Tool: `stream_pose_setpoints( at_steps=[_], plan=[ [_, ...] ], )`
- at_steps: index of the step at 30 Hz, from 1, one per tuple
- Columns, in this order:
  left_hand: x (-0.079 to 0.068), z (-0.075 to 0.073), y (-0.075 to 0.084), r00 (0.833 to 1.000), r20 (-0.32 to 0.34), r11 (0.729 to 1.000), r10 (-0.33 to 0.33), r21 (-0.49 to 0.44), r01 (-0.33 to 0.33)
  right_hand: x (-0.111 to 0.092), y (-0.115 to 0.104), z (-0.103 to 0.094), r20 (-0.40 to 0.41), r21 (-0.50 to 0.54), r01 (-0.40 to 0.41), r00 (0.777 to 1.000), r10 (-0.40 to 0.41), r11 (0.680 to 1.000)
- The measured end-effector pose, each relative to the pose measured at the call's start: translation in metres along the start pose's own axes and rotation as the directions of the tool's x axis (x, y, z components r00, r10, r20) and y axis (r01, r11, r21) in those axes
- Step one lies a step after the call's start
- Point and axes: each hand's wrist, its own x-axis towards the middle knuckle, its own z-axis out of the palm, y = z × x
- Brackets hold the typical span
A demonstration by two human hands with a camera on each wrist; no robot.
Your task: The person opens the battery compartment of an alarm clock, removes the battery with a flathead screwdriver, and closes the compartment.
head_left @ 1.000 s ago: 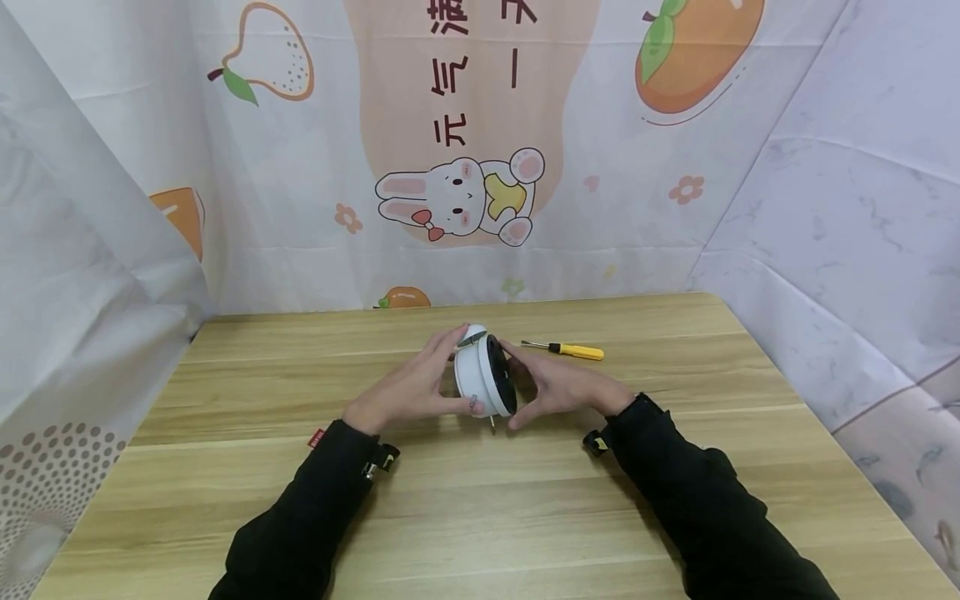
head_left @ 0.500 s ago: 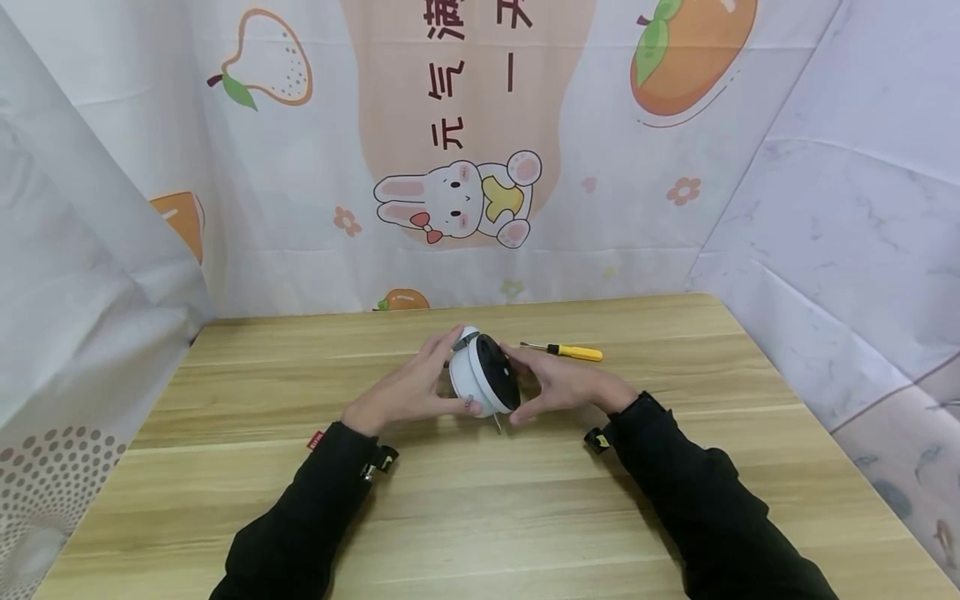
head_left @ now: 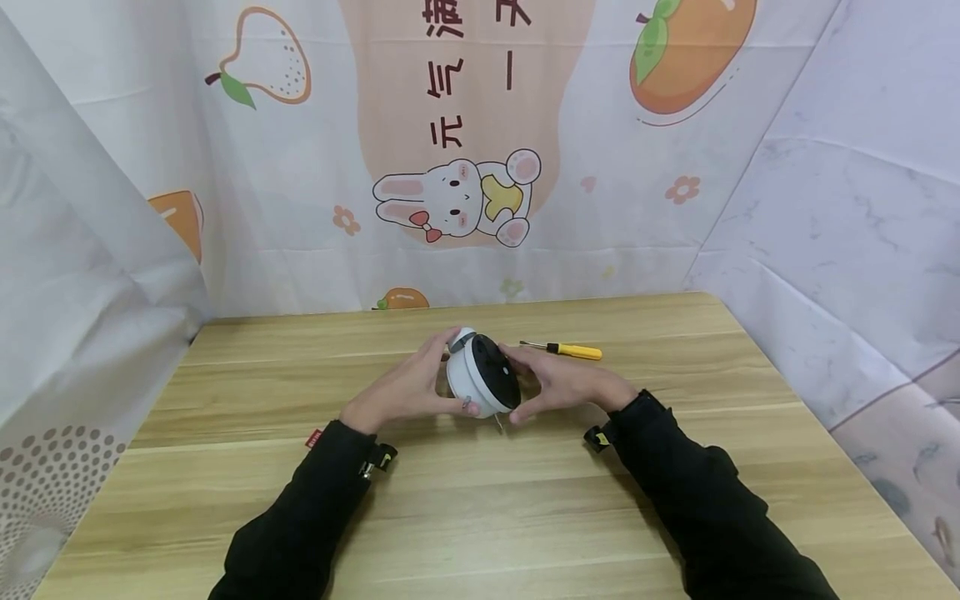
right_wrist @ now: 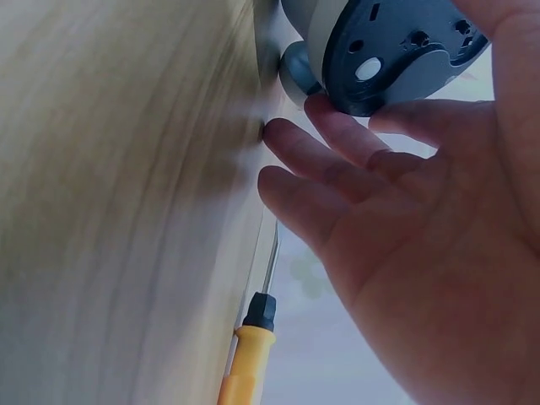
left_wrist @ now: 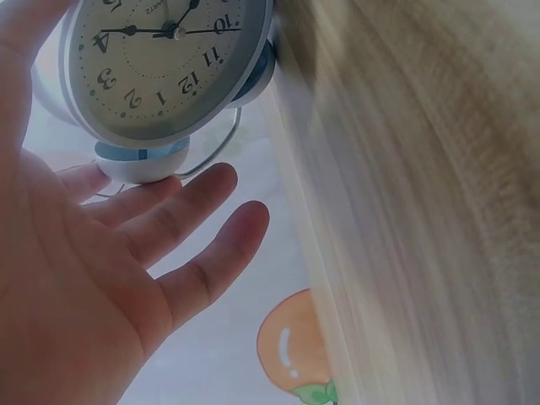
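A white twin-bell alarm clock (head_left: 467,382) is tilted between both hands near the middle of the table, its black back turned to the right. My left hand (head_left: 412,385) holds it from the left, thumb at the near side and fingers by a bell (left_wrist: 143,164). The dial (left_wrist: 156,72) faces the left wrist camera. From the right, my right hand (head_left: 561,387) grips the clock's back edge between thumb and fingers; the black back cover (right_wrist: 392,55) shows a white knob and several slots.
A yellow-handled screwdriver (head_left: 577,352) lies on the wooden table (head_left: 480,517), just beyond the right hand. Printed cloth (head_left: 300,192) hangs along the table's back edge, with more cloth at both sides.
The clock has turned slightly, so more of its black back faces the head camera, and it has shifted a little left. Both hands stay on it.
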Motion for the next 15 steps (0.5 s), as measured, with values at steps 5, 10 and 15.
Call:
stream_pose_setpoints(
  at_steps=[5, 10, 15],
  plan=[
    [-0.0003, 0.0, -0.0003, 1.0, 0.014, 1.0, -0.006, 0.002, 0.006, 0.0005, -0.0001, -0.0001, 0.0, -0.02, 0.005, 1.0, -0.005, 1.0],
    [-0.0005, 0.0001, -0.0019, 1.0, 0.018, 1.0, -0.013, 0.024, 0.012, 0.0012, -0.0005, -0.0001, -0.001, -0.023, 0.018, 1.0, -0.018, 1.0],
    [-0.0012, 0.0011, -0.0036, 1.0, 0.009, 1.0, 0.018, 0.023, -0.018, 0.0019, -0.0009, 0.0006, 0.0, -0.004, 0.05, 0.999, -0.05, 0.999]
  ],
)
